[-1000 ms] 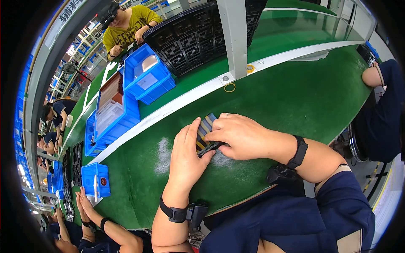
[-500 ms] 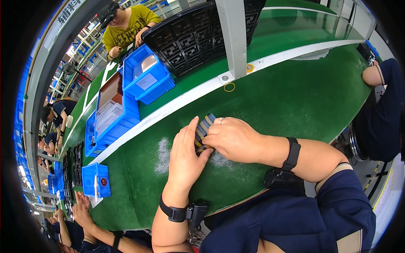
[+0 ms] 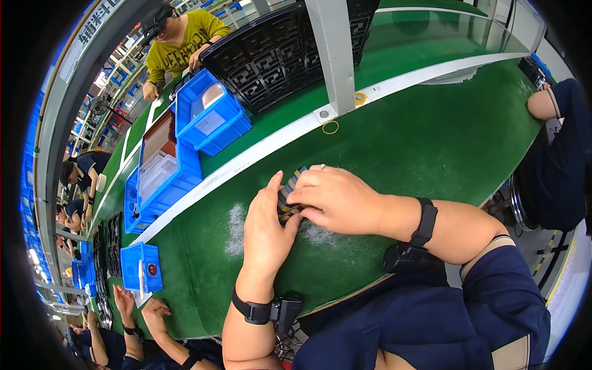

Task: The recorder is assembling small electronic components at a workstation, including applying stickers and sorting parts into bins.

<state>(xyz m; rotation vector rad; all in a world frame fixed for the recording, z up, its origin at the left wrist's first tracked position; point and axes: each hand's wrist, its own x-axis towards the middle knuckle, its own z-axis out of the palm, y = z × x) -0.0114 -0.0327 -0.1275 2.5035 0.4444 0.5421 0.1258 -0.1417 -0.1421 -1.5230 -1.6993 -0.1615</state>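
Between my hands, just above the green tabletop, is a small striped block or stack with grey-blue, dark and yellowish bands (image 3: 287, 195). My left hand (image 3: 266, 228) steadies its left side, fingers up along it and thumb at its lower end. From the right, my right hand (image 3: 339, 196) grips it, fingertips closed over its face and thumb near my left thumb. My fingers hide much of the block, so its exact kind cannot be told. Whitish scuffed patches (image 3: 235, 229) mark the table beside my left hand.
Blue bins (image 3: 213, 126) and a small blue box (image 3: 140, 266) stand to the left. A black moulded tray (image 3: 271, 61) leans behind a white post (image 3: 333, 61). A yellow ring (image 3: 330, 127) lies near the rail. Co-workers sit around, one with hands (image 3: 155, 316) at lower left.
My right thumb has come into view at the block's lower end as the fingers shifted over it. My hands moved slightly left in view. The co-worker's hands at lower left have moved apart.
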